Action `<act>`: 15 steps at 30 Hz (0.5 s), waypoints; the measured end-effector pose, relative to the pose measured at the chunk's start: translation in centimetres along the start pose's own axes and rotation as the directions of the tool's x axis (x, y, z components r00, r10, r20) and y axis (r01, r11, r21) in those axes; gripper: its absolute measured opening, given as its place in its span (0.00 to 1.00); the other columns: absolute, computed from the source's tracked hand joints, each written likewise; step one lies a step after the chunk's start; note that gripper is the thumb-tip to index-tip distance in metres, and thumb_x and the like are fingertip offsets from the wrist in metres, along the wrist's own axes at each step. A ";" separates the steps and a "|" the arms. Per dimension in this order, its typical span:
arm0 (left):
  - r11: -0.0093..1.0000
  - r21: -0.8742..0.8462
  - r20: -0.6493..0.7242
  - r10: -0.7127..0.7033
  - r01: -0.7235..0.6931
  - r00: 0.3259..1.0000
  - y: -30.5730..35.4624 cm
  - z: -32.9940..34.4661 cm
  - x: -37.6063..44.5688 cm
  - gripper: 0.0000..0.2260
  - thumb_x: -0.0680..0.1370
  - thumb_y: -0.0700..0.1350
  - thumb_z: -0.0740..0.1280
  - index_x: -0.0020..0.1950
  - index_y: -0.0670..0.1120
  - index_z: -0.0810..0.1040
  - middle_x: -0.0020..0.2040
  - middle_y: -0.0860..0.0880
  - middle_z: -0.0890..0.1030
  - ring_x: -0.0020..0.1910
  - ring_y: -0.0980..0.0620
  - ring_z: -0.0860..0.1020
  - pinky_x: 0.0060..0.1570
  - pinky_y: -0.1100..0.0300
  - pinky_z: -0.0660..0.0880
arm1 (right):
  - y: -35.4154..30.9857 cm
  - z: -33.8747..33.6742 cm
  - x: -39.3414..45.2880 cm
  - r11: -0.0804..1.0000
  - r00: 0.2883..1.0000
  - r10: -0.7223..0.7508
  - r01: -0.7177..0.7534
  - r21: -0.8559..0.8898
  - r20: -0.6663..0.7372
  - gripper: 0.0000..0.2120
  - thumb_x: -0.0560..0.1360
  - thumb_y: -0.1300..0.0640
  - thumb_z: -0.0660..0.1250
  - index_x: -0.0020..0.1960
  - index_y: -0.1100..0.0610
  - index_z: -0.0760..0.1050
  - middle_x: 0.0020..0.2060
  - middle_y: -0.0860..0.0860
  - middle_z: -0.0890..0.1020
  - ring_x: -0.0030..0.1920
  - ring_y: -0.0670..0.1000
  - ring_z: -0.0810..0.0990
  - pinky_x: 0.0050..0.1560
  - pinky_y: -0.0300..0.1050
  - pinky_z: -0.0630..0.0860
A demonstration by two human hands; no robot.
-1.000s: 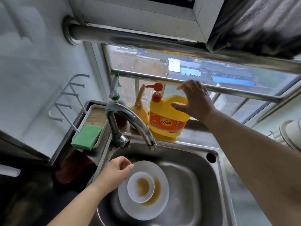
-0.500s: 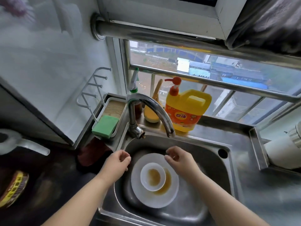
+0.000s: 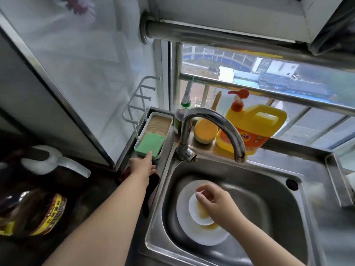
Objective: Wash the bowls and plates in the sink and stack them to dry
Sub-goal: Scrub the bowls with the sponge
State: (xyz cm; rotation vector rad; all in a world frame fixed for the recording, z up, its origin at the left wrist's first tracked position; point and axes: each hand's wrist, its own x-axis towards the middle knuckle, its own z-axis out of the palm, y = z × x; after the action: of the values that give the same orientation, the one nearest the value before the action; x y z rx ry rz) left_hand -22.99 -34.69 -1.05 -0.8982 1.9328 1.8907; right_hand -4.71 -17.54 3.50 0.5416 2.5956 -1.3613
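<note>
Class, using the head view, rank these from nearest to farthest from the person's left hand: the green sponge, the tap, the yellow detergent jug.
1. Green sponge: in its tray, at the left hand's fingertips.
2. Tap: its base stands to the hand's right, behind the sink.
3. Yellow detergent jug: farthest, on the window ledge.

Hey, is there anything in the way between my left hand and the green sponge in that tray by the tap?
Nothing visible blocks it. Your left hand is at the near end of the white tray, fingertips already at the edge of the green sponge. The tap stands off to the right, clear of that path.
</note>
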 end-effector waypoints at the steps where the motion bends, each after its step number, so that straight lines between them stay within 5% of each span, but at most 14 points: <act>1: 1.000 -0.019 -0.006 -0.008 0.008 1.000 -0.1 0.2 0.4 0.20 0.76 0.47 0.70 0.61 0.36 0.70 0.51 0.39 0.77 0.37 0.48 0.78 0.30 0.58 0.76 | 0.1 0.0 -0.3 1.000 1.000 0.015 -0.015 0.007 0.001 0.04 0.77 0.51 0.66 0.51 0.48 0.77 0.40 0.45 0.81 0.42 0.41 0.79 0.41 0.28 0.72; 5: 0.998 -0.065 -0.030 0.009 -0.011 1.000 -0.2 0.6 1.5 0.17 0.74 0.41 0.72 0.59 0.36 0.72 0.55 0.38 0.79 0.42 0.47 0.79 0.32 0.60 0.75 | 0.7 0.1 -0.9 0.997 0.998 0.061 -0.061 0.038 -0.003 0.04 0.77 0.53 0.66 0.50 0.49 0.78 0.39 0.46 0.82 0.41 0.43 0.79 0.41 0.30 0.73; 11: 0.994 -0.108 -0.042 0.028 -0.032 0.999 0.0 -0.1 1.2 0.21 0.72 0.38 0.72 0.61 0.34 0.70 0.56 0.36 0.79 0.35 0.51 0.77 0.28 0.63 0.72 | 0.5 0.8 -0.7 0.996 0.998 0.064 -0.065 0.056 0.011 0.04 0.77 0.53 0.66 0.50 0.51 0.78 0.38 0.48 0.81 0.38 0.44 0.79 0.41 0.34 0.74; 15: 0.982 -0.170 -0.027 0.074 -0.077 0.997 -0.6 -2.1 -1.3 0.22 0.73 0.36 0.70 0.64 0.36 0.67 0.58 0.37 0.77 0.42 0.48 0.78 0.34 0.62 0.74 | 0.2 1.7 0.3 0.997 0.998 0.057 -0.058 0.041 0.022 0.03 0.77 0.50 0.65 0.46 0.42 0.76 0.37 0.46 0.81 0.40 0.44 0.80 0.47 0.44 0.79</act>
State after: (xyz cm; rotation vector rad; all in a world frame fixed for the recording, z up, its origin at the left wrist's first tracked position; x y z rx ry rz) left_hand -21.22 -36.42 -0.51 -0.9067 1.8627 2.1262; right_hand -4.94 -18.77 2.28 0.5997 2.5200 -1.3985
